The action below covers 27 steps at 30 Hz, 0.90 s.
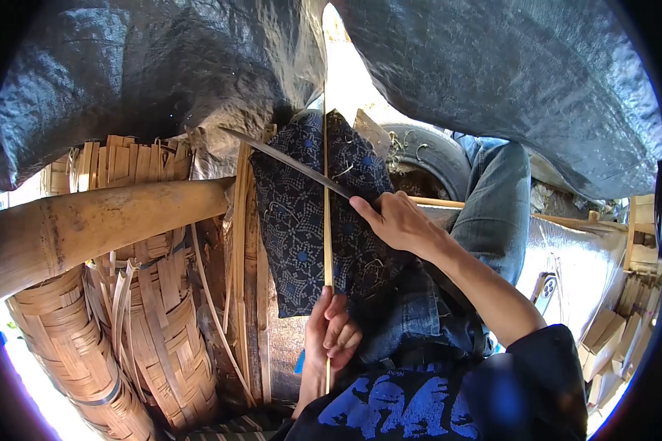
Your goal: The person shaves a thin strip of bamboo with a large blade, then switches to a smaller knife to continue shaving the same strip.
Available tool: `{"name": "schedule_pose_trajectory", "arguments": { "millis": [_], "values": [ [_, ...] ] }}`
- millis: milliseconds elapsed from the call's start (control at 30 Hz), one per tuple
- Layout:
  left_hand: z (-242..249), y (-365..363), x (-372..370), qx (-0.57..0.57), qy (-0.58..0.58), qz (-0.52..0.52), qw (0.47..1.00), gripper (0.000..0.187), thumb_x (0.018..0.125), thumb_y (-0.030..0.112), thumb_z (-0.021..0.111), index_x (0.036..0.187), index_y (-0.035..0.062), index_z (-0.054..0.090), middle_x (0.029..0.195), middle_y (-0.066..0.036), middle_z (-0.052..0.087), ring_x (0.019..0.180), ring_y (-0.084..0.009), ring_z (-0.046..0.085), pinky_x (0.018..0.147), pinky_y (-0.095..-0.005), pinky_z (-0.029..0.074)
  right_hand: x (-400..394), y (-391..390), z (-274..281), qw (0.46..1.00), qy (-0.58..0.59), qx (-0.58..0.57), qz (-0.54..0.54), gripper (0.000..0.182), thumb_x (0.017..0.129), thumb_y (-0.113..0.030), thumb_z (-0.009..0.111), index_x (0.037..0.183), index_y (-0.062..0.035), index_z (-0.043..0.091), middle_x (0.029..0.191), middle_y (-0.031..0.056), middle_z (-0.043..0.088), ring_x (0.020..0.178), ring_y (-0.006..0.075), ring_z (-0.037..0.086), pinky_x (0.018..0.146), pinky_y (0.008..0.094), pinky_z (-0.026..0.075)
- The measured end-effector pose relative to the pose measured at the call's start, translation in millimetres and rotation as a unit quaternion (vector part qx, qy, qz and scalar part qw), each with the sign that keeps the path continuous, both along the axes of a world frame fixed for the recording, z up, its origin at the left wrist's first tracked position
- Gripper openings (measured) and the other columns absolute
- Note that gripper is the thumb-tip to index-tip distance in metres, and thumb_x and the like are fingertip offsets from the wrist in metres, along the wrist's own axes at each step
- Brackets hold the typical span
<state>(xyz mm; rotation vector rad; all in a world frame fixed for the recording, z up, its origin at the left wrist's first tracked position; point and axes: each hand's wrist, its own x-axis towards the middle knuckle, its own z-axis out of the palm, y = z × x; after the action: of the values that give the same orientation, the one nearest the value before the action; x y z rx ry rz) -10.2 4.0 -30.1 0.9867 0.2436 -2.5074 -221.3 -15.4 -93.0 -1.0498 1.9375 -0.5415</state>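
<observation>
Knife (pixel 290 161) crosses strip (pixel 327 246), tip past cloth (pixel 290 246) edge.

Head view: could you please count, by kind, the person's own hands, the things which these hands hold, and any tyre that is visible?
Hands (left hand, right hand): 2
Knife: 1
Thin pale strip: 1
Tyre: 1
Total: 5

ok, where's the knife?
Head view, just above-left of centre: the knife is in the right hand, its blade crossing the thin strip over the patterned cloth.
</observation>
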Motion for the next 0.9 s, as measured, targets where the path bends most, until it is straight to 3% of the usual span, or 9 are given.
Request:
{"name": "schedule_pose_trajectory", "arguments": {
  "millis": [100, 167, 267, 333, 433, 500, 633, 700, 900],
  "values": [
    [-11.5, -10.0, 2.1, 0.048, 0.106, 0.055, 0.992, 0.037, 0.101, 0.035, 0.027, 0.075, 0.0140, 0.042, 0.034, 0.005, 0.029, 0.023, -0.0075, 0.025, 0.030, -0.0199, 0.016, -4.7, 4.9, 2.6, 1.000, -0.026, -0.007, 0.001, 0.073, 0.092, -0.053, 0.042, 0.053, 0.0088, 0.050, 0.051, 0.0272, 0.047, 0.051, 0.0384, 0.054, 0.053, 0.0466, 0.039],
    [-16.9, -16.6, -0.4, 0.049, 0.103, 0.058, 0.992, 0.037, 0.100, 0.035, 0.026, 0.075, 0.0139, 0.042, 0.034, 0.004, 0.030, 0.023, -0.0080, 0.025, 0.030, -0.0200, 0.016, -2.1, 16.1, 0.2, 0.999, -0.045, 0.001, 0.005, 0.068, 0.093, -0.049, 0.040, 0.058, 0.0080, 0.053, 0.048, 0.0223, 0.045, 0.046, 0.0324, 0.049, 0.054, 0.0444, 0.039],
    [-18.1, -24.7, -5.3, 0.066, 0.094, 0.053, 0.992, 0.037, 0.100, 0.036, 0.027, 0.075, 0.0135, 0.042, 0.035, 0.004, 0.031, 0.023, -0.0087, 0.025, 0.030, -0.0205, 0.017, -1.9, 33.2, 12.0, 0.997, -0.068, 0.010, 0.019, 0.070, 0.090, -0.053, 0.044, 0.056, 0.0070, 0.057, 0.050, 0.0263, 0.050, 0.048, 0.0387, 0.056, 0.052, 0.0456, 0.043],
    [-19.7, -27.6, -6.9, 0.057, 0.102, 0.034, 0.993, 0.038, 0.100, 0.036, 0.027, 0.074, 0.0133, 0.042, 0.035, 0.004, 0.031, 0.023, -0.0087, 0.025, 0.030, -0.0206, 0.017, -4.2, 36.9, 20.5, 0.997, -0.061, 0.031, 0.026, 0.070, 0.090, -0.053, 0.044, 0.055, 0.0068, 0.057, 0.052, 0.0264, 0.052, 0.051, 0.0375, 0.057, 0.054, 0.0451, 0.044],
    [-19.2, -29.3, -9.3, 0.054, 0.101, 0.033, 0.993, 0.044, 0.101, 0.034, 0.022, 0.073, 0.0103, 0.047, 0.034, 0.003, 0.031, 0.023, -0.0084, 0.024, 0.028, -0.0211, 0.015, -6.8, 37.2, 21.0, 0.993, -0.084, 0.068, 0.055, 0.060, 0.092, -0.048, 0.045, 0.067, 0.0045, 0.063, 0.051, 0.0242, 0.051, 0.050, 0.0358, 0.056, 0.052, 0.0453, 0.043],
    [-17.3, -28.4, -9.3, 0.049, 0.096, 0.029, 0.994, 0.044, 0.101, 0.034, 0.022, 0.072, 0.0106, 0.047, 0.034, 0.003, 0.030, 0.022, -0.0079, 0.023, 0.027, -0.0208, 0.014, -2.1, 43.6, 10.1, 0.995, -0.043, -0.041, 0.079, 0.045, 0.093, -0.041, 0.047, 0.084, -0.0022, 0.067, 0.049, 0.0206, 0.049, 0.047, 0.0357, 0.053, 0.049, 0.0463, 0.040],
    [-11.8, -23.8, -14.7, 0.008, 0.023, -0.003, 1.000, 0.044, 0.101, 0.035, 0.023, 0.071, 0.0116, 0.045, 0.033, 0.004, 0.029, 0.022, -0.0061, 0.022, 0.027, -0.0198, 0.011, 7.7, 50.8, -0.6, 0.986, 0.047, -0.132, 0.085, 0.052, 0.091, -0.045, 0.048, 0.084, 0.0037, 0.065, 0.053, 0.0232, 0.050, 0.054, 0.0413, 0.051, 0.057, 0.0458, 0.041],
    [-10.3, -22.4, -15.0, 0.002, 0.010, -0.006, 1.000, 0.044, 0.101, 0.035, 0.024, 0.070, 0.0118, 0.045, 0.033, 0.005, 0.028, 0.022, -0.0057, 0.021, 0.027, -0.0197, 0.011, 10.4, 47.2, 6.6, 0.995, 0.044, -0.077, 0.050, 0.054, 0.091, -0.046, 0.048, 0.079, 0.0041, 0.064, 0.057, 0.0251, 0.052, 0.062, 0.0439, 0.053, 0.059, 0.0471, 0.042],
    [-8.7, -19.7, -14.0, 0.020, 0.037, 0.021, 0.999, 0.044, 0.101, 0.035, 0.024, 0.070, 0.0118, 0.045, 0.033, 0.005, 0.028, 0.023, -0.0059, 0.020, 0.028, -0.0201, 0.010, 9.9, 31.8, 10.4, 0.998, -0.022, 0.050, 0.025, 0.062, 0.090, -0.049, 0.047, 0.065, 0.0052, 0.059, 0.062, 0.0270, 0.055, 0.064, 0.0448, 0.055, 0.060, 0.0494, 0.043]
  ]
}}
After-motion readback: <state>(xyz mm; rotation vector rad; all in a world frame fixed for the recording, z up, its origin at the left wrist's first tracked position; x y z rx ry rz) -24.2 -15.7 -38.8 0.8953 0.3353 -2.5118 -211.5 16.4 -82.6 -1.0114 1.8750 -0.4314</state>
